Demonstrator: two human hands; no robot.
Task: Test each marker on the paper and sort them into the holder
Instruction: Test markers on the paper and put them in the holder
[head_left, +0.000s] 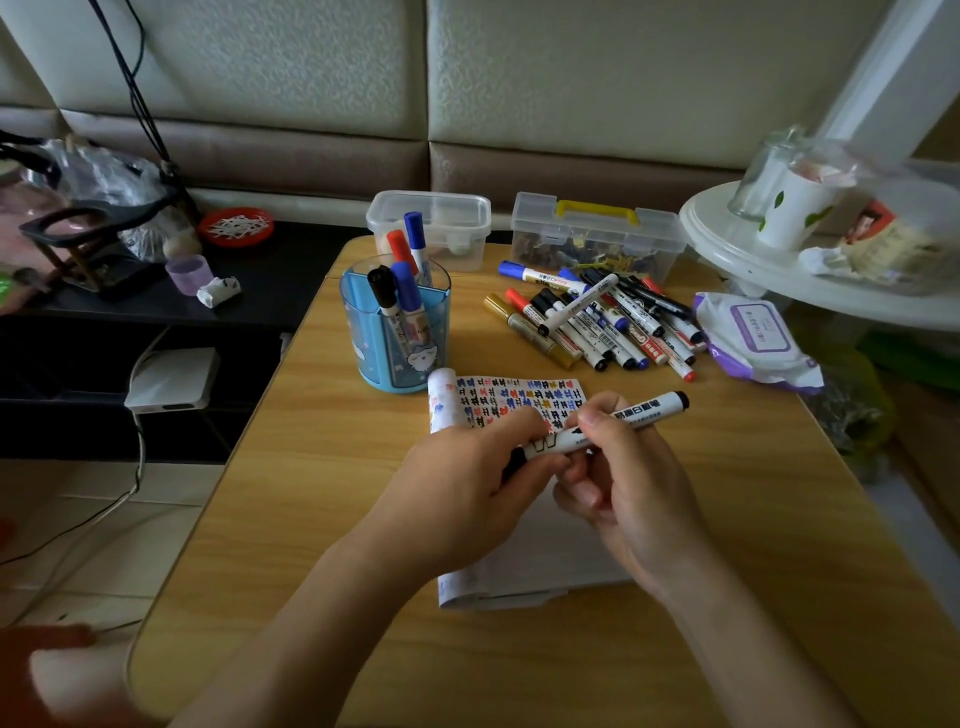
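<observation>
- White plastic with black print and a black end, the whiteboard marker (605, 426) is held across both hands above the sheet of white paper covered in small coloured test marks (519, 400).
- Its long axis is seen to run from lower left to upper right; the black butt end points up and to the right, past the right hand (618, 483), while the other end is buried in the left hand (467, 483).
- The left hand is closed around that hidden end, where a dark part, judged to be the cap, shows below the fingers; the right hand is pinched on the middle of the barrel.
- A pull along this axis is judged to be the coming move, the hands parting left and right, so that the tip can be brought down to the paper directly beneath.
- The translucent blue plastic holder (395, 332), with several markers standing in it, lies up and to the left, nearer the left hand.
- The loose pile of untested markers (597, 322) lies on the wooden counter (311, 519) up and to the right, nearer the right hand.
</observation>
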